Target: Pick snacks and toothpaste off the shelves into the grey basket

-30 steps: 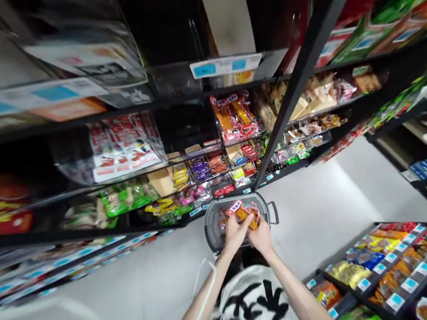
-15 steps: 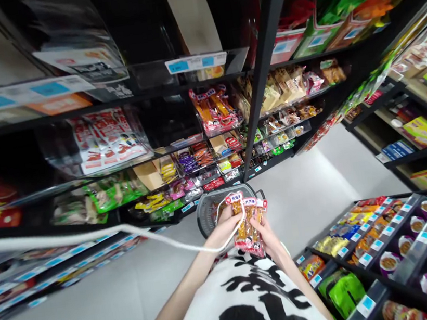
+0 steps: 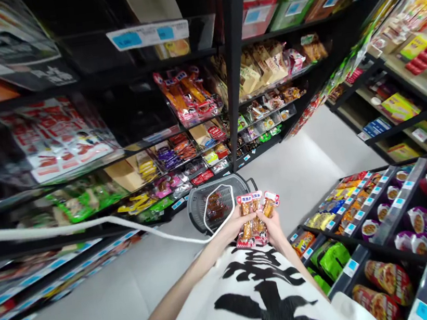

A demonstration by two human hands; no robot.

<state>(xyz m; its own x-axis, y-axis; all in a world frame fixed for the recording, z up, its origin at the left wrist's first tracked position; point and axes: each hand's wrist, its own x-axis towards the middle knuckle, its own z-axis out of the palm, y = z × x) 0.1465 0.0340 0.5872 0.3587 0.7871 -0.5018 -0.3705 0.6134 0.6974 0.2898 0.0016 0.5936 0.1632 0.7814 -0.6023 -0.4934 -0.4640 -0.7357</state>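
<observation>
Several narrow clear snack packets [image 3: 251,228] with red-and-white ends and orange-brown strips inside are fanned out in front of my chest. My left hand [image 3: 236,223] is closed on the packets at the left. At the right, my right hand [image 3: 273,227] grips the packets too, with one of them tilted outward. Just beyond my hands a grey shopping basket [image 3: 193,211] stands on the floor, with brown packaged items [image 3: 216,206] inside. A white cable [image 3: 148,230] runs from the left and loops in front of the basket.
Dark shelves with bagged snacks [image 3: 189,96] rise ahead, split by a black upright post [image 3: 233,63]. Similar red-ended packets sit on a middle shelf. Low racks with cup noodles [image 3: 372,228] and bright packs stand close at the right. Pale floor [image 3: 297,170] lies between.
The packets have spread apart in my hands, with one now angled out to the right. My hands have shifted slightly right, uncovering more of the basket. The view has moved a little.
</observation>
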